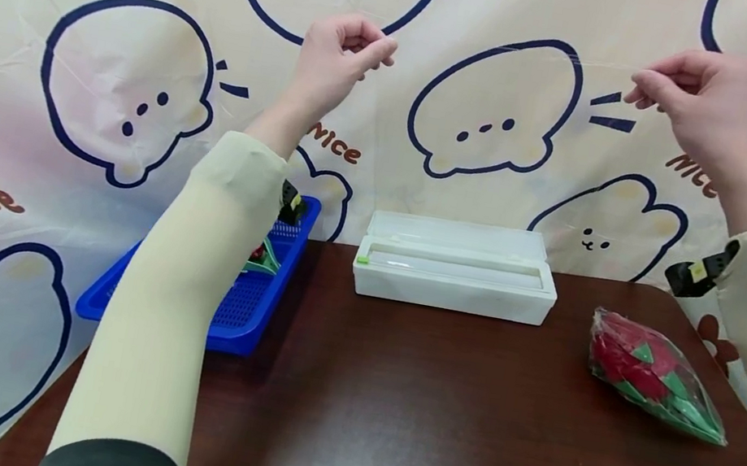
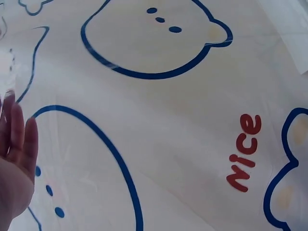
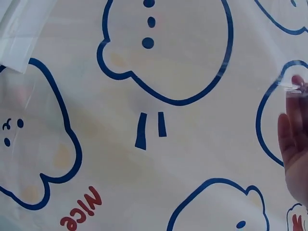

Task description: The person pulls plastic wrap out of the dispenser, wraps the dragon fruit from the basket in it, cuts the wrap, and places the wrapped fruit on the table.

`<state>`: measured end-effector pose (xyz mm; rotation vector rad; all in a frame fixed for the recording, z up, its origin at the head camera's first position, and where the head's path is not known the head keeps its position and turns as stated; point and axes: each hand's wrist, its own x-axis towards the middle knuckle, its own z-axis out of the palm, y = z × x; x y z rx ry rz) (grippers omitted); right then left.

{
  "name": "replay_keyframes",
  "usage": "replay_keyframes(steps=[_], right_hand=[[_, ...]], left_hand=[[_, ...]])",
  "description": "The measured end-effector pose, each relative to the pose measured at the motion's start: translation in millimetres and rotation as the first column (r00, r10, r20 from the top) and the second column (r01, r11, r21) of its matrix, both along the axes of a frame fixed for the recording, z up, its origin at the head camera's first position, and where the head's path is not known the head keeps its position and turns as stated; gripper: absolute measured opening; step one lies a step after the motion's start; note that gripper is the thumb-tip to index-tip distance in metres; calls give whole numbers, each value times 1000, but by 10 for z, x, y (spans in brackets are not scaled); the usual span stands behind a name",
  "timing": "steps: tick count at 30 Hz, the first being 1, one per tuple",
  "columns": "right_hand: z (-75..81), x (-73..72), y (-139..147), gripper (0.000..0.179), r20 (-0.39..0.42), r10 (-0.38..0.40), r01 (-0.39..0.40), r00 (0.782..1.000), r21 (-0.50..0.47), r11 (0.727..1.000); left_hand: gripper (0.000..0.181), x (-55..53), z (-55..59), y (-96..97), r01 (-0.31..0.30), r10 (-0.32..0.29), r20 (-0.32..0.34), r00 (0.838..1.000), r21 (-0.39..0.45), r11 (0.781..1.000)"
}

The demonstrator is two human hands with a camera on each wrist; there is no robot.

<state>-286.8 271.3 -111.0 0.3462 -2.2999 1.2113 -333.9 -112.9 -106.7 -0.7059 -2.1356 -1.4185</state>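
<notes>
Both hands are raised above the table, wide apart, with a sheet of clear cling film (image 1: 501, 47) stretched between them; only its thin upper edge and some glints show. My left hand (image 1: 344, 51) pinches one side between thumb and fingers. The other side is pinched by my right hand (image 1: 707, 99), where creased film shines at the fingertips in the right wrist view. Below, at the table's back edge, stands a white cling film dispenser (image 1: 455, 295) with its lid up. How far down the film reaches is hard to see.
A clear-wrapped bundle of red flowers with green leaves (image 1: 654, 371) lies at the table's right (image 1: 457, 445). To the left, a blue plastic basket (image 1: 245, 335) is partly hidden by my left sleeve; something red and green (image 1: 263, 257) is inside. A printed cloth hangs behind.
</notes>
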Motion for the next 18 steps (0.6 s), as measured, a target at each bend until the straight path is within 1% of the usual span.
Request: replay_keyframes(steps=[3,7,10,13,18], right_hand=[[9,56,32,18,15,46,-46,999,-4,999],[-2,144,59,15,53,103,-103,993,-3,995],[-34,217,74,10,84,140,-141,987,2,990],[-71,281,94,9,83,171,-172,982,6,985],[-133,364,139,10,39,215,-215,976,4,977]], left_hand=[[12,48,15,-68,51,-51,55,997,16,999],[12,110,-11,-121,115,-119,100,988,38,993],[14,181,-73,-120,173,-179,105,978,61,983],[14,259,-146,-110,225,-233,94,968,90,970],[14,392,-243,-121,270,-277,62,959,105,957]])
